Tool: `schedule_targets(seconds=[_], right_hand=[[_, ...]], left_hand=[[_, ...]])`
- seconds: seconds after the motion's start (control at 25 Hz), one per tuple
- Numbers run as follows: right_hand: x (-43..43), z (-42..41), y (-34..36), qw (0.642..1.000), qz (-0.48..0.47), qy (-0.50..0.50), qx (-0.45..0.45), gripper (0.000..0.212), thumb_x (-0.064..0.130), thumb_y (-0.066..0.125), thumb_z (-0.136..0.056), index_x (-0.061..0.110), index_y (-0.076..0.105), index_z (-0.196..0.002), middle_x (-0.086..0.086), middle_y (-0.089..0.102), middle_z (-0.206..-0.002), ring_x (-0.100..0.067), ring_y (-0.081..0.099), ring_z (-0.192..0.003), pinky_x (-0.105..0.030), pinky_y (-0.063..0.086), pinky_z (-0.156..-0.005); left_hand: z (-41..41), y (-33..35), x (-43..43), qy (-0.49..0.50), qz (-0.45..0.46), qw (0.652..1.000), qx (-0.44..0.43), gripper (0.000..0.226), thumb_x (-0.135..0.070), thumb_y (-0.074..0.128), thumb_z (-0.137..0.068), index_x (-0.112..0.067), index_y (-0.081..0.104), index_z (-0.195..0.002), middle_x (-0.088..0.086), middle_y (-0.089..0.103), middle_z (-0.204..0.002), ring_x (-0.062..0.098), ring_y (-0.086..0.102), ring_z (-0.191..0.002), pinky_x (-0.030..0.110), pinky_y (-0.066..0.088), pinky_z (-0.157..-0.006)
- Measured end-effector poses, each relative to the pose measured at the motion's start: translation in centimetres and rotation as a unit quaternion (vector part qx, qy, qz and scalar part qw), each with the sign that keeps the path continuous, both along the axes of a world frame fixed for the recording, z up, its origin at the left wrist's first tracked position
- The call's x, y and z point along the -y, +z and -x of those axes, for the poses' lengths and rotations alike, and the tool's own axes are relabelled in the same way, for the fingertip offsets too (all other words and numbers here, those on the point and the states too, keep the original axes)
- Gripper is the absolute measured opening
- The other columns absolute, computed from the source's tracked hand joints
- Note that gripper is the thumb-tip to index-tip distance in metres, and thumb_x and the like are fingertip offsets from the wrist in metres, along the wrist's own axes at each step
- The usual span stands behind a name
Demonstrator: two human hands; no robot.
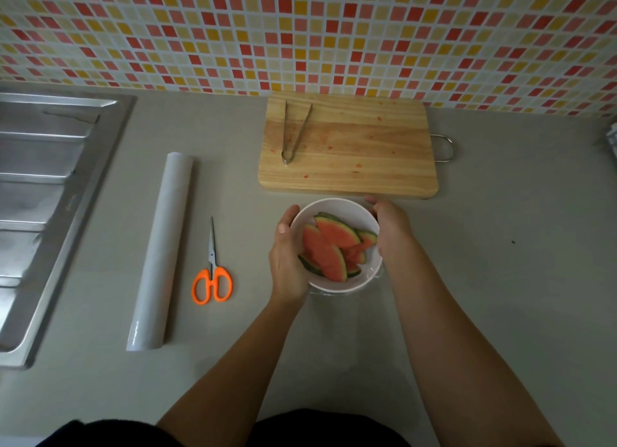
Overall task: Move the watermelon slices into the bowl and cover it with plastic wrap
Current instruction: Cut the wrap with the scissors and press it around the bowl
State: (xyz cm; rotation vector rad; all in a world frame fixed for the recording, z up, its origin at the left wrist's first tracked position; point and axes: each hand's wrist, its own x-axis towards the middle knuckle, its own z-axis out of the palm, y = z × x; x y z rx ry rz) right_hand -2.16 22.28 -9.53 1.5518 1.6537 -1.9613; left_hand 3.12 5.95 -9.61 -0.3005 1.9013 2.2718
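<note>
Now red, green-rinded watermelon slices (329,247) in white bowl (337,209), both hands' fingers (289,216) curled round it.

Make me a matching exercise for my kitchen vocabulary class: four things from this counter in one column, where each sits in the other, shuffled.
Things:
1. tongs
2. scissors
3. watermelon slices
4. plastic wrap roll

Places:
A. between the sink and the scissors
B. in the white bowl
C. on the cutting board
D. on the counter, left of the left hand

Pairs: 1-C, 2-D, 3-B, 4-A
</note>
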Motion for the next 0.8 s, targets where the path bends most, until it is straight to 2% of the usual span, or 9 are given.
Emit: schedule_targets(seconds=[0.12, 0.2, 0.32, 0.4, 0.44, 0.52, 0.6, 0.72, 0.8], right_hand=[[0.0, -0.2, -0.1, 1.0, -0.009, -0.012, -0.007, 0.027, 0.015, 0.045, -0.087, 0.025, 0.064, -0.072, -0.014, 0.062, -0.096, -0.03, 0.058, -0.084, -0.038, 0.047, -0.078], [0.0, -0.1, -0.2, 1.0, -0.022, -0.009, -0.01, 0.031, 0.014, 0.042, -0.088, 0.025, 0.064, -0.069, -0.014, 0.063, -0.104, -0.032, 0.06, -0.093, -0.04, 0.048, -0.084], [-0.2, 0.2, -0.2, 0.999, -0.043, 0.025, -0.009, 0.031, 0.012, 0.039, -0.09, 0.022, 0.068, -0.084, -0.011, 0.062, -0.099, -0.029, 0.058, -0.087, -0.036, 0.047, -0.077], [-0.4, 0.4, -0.2, 0.996, -0.054, 0.075, -0.008, 0.036, 0.008, 0.034, -0.089, 0.02, 0.067, -0.096, -0.008, 0.059, -0.091, -0.025, 0.054, -0.078, -0.031, 0.044, -0.067], [-0.5, 0.5, -0.1, 0.993, -0.055, 0.103, -0.004, 0.036, 0.007, 0.033, -0.089, 0.022, 0.065, -0.094, -0.009, 0.059, -0.094, -0.026, 0.054, -0.081, -0.031, 0.043, -0.068], [-0.4, 0.7, 0.2, 0.988, -0.055, 0.146, 0.011, 0.036, 0.008, 0.032, -0.09, 0.026, 0.063, -0.092, -0.012, 0.061, -0.106, -0.029, 0.058, -0.093, -0.034, 0.046, -0.076], [-0.6, 0.7, 0.4, 0.986, -0.06, 0.152, 0.02, 0.034, 0.008, 0.033, -0.092, 0.023, 0.064, -0.097, -0.014, 0.063, -0.111, -0.03, 0.059, -0.097, -0.036, 0.048, -0.079], [-0.9, 0.5, 0.1, 0.991, -0.056, 0.122, 0.016, 0.032, 0.01, 0.034, -0.093, 0.022, 0.063, -0.089, -0.014, 0.063, -0.113, -0.031, 0.06, -0.101, -0.042, 0.05, -0.091], [-0.4, 0.7, 0.2, 0.991, -0.059, 0.116, 0.016, 0.034, 0.011, 0.033, -0.093, 0.025, 0.061, -0.078, -0.012, 0.063, -0.112, -0.03, 0.059, -0.101, -0.043, 0.049, -0.093]], left_hand=[[0.1, 0.2, -0.3, 0.031, -0.009, 0.999, 0.0, 0.044, -0.026, 0.019, -0.104, -0.012, 0.056, -0.122, -0.002, 0.064, -0.109, -0.001, 0.061, -0.098, 0.015, 0.049, -0.084], [0.2, 0.8, -0.4, 0.035, -0.002, 0.998, 0.044, 0.048, -0.031, 0.018, -0.103, -0.014, 0.06, -0.118, 0.002, 0.065, -0.106, 0.006, 0.062, -0.099, 0.02, 0.05, -0.086], [-0.9, 0.9, 0.2, 0.011, 0.133, 0.985, 0.109, 0.05, -0.046, 0.016, -0.1, -0.027, 0.062, -0.098, 0.0, 0.065, -0.097, 0.017, 0.06, -0.097, 0.028, 0.048, -0.082], [-1.6, 1.0, 1.5, -0.024, 0.22, 0.975, 0.028, 0.055, -0.052, 0.016, -0.097, -0.02, 0.06, -0.089, 0.002, 0.063, -0.089, 0.018, 0.059, -0.091, 0.033, 0.048, -0.075], [-1.2, 1.1, 2.2, -0.029, 0.235, 0.972, -0.013, 0.059, -0.054, 0.016, -0.095, -0.015, 0.06, -0.092, 0.002, 0.064, -0.094, 0.015, 0.059, -0.093, 0.034, 0.047, -0.077], [1.5, 1.4, 3.2, -0.06, 0.223, 0.972, -0.055, 0.061, -0.056, 0.019, -0.093, -0.02, 0.059, -0.12, -0.008, 0.059, -0.122, 0.001, 0.051, -0.113, 0.019, 0.04, -0.094], [4.8, 2.0, 2.9, -0.192, 0.159, 0.964, -0.087, 0.054, -0.051, 0.023, -0.095, -0.024, 0.048, -0.135, -0.012, 0.051, -0.134, -0.004, 0.043, -0.125, 0.009, 0.032, -0.102], [6.8, 2.1, 1.0, -0.349, 0.137, 0.924, -0.078, 0.045, -0.045, 0.029, -0.096, -0.028, 0.054, -0.13, -0.011, 0.056, -0.131, -0.005, 0.047, -0.123, 0.013, 0.035, -0.102], [6.8, 1.6, 0.8, -0.356, 0.15, 0.921, -0.056, 0.043, -0.048, 0.026, -0.096, -0.037, 0.059, -0.12, -0.011, 0.061, -0.125, -0.007, 0.051, -0.117, 0.01, 0.038, -0.098]])
